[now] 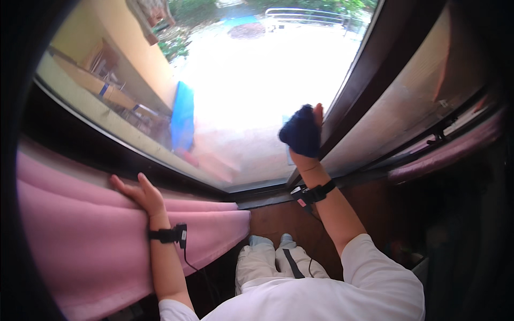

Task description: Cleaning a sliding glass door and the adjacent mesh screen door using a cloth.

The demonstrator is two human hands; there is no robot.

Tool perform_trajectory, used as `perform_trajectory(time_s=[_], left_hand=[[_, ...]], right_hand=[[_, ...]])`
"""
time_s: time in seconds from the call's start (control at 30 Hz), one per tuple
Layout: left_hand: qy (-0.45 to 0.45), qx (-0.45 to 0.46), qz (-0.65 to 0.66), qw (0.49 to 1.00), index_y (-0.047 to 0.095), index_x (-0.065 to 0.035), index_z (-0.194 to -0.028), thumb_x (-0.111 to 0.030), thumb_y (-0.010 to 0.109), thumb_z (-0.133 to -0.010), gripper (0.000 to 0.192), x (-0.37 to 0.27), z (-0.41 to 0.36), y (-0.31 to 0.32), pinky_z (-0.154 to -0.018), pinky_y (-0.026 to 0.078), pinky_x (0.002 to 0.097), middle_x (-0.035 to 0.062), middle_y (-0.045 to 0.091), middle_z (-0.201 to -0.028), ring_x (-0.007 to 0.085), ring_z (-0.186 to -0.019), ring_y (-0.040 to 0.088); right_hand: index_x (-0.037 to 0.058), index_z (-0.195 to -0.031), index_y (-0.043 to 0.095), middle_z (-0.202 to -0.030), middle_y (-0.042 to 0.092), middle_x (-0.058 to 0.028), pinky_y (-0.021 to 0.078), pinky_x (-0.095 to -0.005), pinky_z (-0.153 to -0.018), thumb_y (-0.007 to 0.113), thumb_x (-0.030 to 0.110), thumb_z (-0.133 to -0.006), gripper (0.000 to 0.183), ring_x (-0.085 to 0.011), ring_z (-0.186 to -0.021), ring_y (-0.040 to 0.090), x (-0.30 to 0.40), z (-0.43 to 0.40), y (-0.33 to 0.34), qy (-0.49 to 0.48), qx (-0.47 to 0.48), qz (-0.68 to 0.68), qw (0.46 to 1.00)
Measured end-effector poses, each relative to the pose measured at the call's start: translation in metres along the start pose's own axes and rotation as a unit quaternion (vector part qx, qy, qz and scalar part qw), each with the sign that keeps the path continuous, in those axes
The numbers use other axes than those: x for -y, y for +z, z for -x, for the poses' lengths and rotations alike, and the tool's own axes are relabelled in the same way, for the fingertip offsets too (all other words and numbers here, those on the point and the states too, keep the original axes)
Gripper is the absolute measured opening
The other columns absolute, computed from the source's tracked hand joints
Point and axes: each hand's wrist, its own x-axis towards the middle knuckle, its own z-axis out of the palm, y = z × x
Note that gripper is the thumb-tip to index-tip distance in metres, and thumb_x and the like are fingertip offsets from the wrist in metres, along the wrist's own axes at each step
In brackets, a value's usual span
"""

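A dark blue cloth (302, 130) is held in my right hand (317, 116) against or close to the glass pane (257, 160), beside the dark window frame (369, 76). Most of the fingers are hidden by the cloth. My left hand (146, 196) has its fingers spread and rests at the top of a pink curtain (92, 240), just below the dark lower frame (120, 146). Nothing is held in it. Each wrist wears a black strap with a small device and a cable.
Behind the glass are a bright paved yard, a metal railing (305, 14), a blue panel (182, 116) and a yellow wall (128, 44). More pink fabric (445, 150) hangs at the right. My feet stand on a brown floor (273, 220).
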Motion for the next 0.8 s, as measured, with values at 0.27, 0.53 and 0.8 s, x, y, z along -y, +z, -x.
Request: perform_trajectory(time_s=[0.27, 0.53, 0.8], left_hand=[[0.004, -0.064, 0.037, 0.997, 0.01, 0.0089, -0.141, -0.024, 0.051, -0.091, 0.073, 0.015, 0.008, 0.029, -0.114, 0.007, 0.0418, 0.0276, 0.009, -0.149, 0.0342, -0.14, 0.009], [0.066, -0.206, 0.04, 0.976, 0.017, 0.0076, -0.141, -0.03, 0.051, -0.093, 0.07, 0.01, 0.005, 0.057, -0.113, 0.015, 0.0414, 0.0298, 0.019, -0.145, 0.0361, -0.137, 0.02], [0.212, -0.26, -0.112, 0.935, 0.029, 0.0013, -0.138, -0.035, 0.037, -0.099, 0.054, 0.04, -0.009, 0.048, -0.109, 0.029, 0.0398, 0.0228, 0.035, -0.14, 0.0327, -0.131, 0.036]], right_hand=[[-0.0061, -0.144, 0.007, -0.148, 0.003, -0.0294, -0.0014, -0.054, -0.111, 0.061, 0.026, -0.084, 0.087, -0.0425, -0.139, -0.004, 0.065, 0.004, 0.01, -0.327, -0.179, 0.276, 0.886], [-0.0007, -0.141, 0.02, -0.147, 0.005, -0.032, 0.0048, -0.0533, -0.111, 0.055, 0.017, -0.084, 0.069, -0.0469, -0.138, -0.001, 0.08, -0.009, 0.003, -0.456, -0.167, 0.165, 0.858], [-0.0113, -0.139, 0.018, -0.14, 0.011, -0.0434, 0.0133, -0.0632, -0.105, 0.061, 0.044, -0.08, 0.091, -0.0587, -0.131, 0.01, 0.085, -0.033, 0.021, -0.543, -0.316, 0.194, 0.753]])
